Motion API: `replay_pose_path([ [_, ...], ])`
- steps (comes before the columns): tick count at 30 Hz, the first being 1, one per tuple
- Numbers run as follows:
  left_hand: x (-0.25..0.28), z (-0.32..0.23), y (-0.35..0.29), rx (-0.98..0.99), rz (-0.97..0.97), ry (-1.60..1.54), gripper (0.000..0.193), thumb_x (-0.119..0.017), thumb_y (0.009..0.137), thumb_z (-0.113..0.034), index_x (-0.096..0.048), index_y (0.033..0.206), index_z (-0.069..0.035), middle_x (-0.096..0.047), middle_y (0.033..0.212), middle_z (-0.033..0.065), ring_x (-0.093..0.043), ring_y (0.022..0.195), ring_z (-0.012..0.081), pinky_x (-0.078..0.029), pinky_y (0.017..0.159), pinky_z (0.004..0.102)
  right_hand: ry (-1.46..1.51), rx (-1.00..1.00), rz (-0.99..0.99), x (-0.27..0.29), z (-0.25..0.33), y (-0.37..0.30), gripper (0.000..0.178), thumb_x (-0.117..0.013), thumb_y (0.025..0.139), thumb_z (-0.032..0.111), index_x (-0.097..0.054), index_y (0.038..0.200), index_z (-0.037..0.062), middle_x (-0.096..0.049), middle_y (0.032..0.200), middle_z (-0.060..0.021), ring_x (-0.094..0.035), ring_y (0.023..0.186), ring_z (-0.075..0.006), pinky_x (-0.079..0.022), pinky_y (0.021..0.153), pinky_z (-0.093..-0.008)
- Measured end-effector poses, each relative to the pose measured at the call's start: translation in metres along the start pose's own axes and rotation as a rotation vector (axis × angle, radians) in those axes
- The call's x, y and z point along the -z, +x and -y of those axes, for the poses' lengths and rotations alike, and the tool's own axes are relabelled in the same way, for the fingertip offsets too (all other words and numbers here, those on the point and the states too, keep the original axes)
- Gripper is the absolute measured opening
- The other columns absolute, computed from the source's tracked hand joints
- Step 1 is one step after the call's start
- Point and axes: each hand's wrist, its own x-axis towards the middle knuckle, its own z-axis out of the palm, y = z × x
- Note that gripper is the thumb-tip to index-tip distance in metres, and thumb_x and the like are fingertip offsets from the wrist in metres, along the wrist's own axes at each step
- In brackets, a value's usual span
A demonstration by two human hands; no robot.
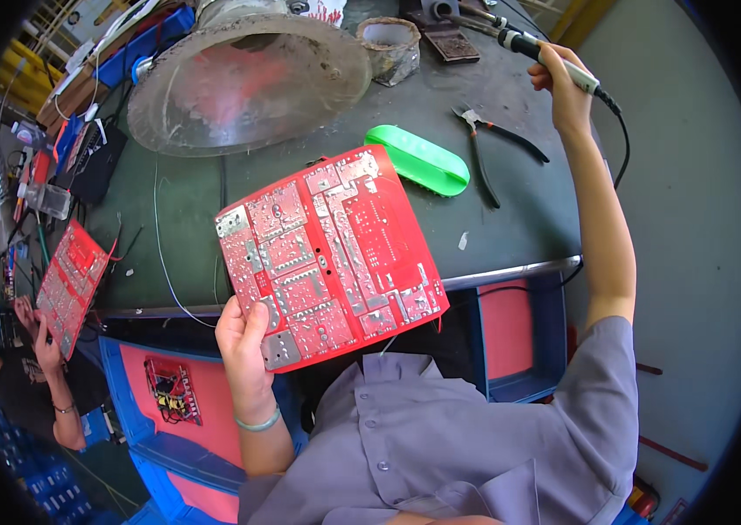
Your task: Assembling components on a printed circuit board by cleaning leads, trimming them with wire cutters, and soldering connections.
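My left hand (246, 350) grips a red circuit board (335, 254) by its lower left corner, thumb on top. The board's solder side faces up, with many silvery pads, and it is tilted over the table's front edge. My right hand (562, 83) is wrapped around the handle of a soldering iron (577, 75) at the upper right. The iron's front end is beside a metal stand (451, 42), and a black cable trails from its back end. Between the hands lie a green brush (418, 160) and cutting pliers (495, 144) with open handles.
A large clear fume hood (248, 87) hangs over the table, beside a roll of tape (389, 50). Blue bins (134, 385) with pink linings stand below the edge; one holds another board (172, 390). At left, a co-worker's hands hold a red board (71, 284).
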Motion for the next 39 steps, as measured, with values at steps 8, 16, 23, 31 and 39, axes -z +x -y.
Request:
replay_pose_path([
  [8,-0.005,0.01,-0.01,-0.037,0.021,-0.013,0.02,-0.051,0.09,-0.009,-0.054,0.106,0.003,-0.063,0.101,0.0091,-0.059,0.087,0.0104,-0.046,0.08,0.0254,-0.265,0.136,0.117,0.029,0.02,-0.043,0.022,-0.059,0.087,0.013,-0.063,0.102,-0.0015,-0.063,0.076,-0.0092,-0.059,0.065,-0.011,-0.048,0.061,-0.0222],
  [16,0.0,0.021,-0.018,-0.045,-0.007,-0.015,0.022,-0.05,0.09,-0.009,-0.053,0.108,0.003,-0.063,0.101,0.0094,-0.06,0.087,0.0103,-0.046,0.08,0.0256,-0.396,0.209,0.213,0.026,0.011,-0.037,0.025,-0.061,0.086,0.015,-0.064,0.106,0.0006,-0.064,0.082,-0.0079,-0.058,0.072,-0.0101,-0.048,0.066,-0.0223],
  [23,0.007,0.028,-0.016,-0.077,0.011,-0.042,0.023,-0.054,0.089,-0.01,-0.052,0.108,0.003,-0.062,0.1,0.0076,-0.058,0.085,0.0083,-0.045,0.078,0.0242,-0.07,0.02,0.164,0.011,-0.022,0.005,0.029,-0.06,0.088,0.018,-0.061,0.111,0.0011,-0.064,0.083,-0.0066,-0.058,0.071,-0.0096,-0.047,0.069,-0.0214],
  [31,0.007,0.035,-0.017,-0.11,-0.017,0.008,0.025,-0.058,0.087,-0.013,-0.053,0.106,0.002,-0.062,0.098,0.0064,-0.056,0.085,0.0085,-0.044,0.078,0.0239,0.387,-0.326,0.012,0.01,-0.065,0.007,0.031,-0.06,0.088,0.018,-0.057,0.115,0.003,-0.063,0.096,-0.0087,-0.059,0.089,-0.0148,-0.047,0.082,-0.0265],
  [39,0.014,0.039,-0.019,-0.165,-0.07,0.103,0.027,-0.06,0.085,-0.014,-0.054,0.105,0.003,-0.061,0.096,0.0058,-0.054,0.084,0.0082,-0.042,0.078,0.0233,-0.954,0.204,0.525,0.001,-0.023,-0.106,0.06,-0.064,0.081,0.028,-0.042,0.135,0.0101,-0.049,0.127,-0.0168,-0.045,0.12,-0.0278,-0.031,0.102,-0.0373],
])
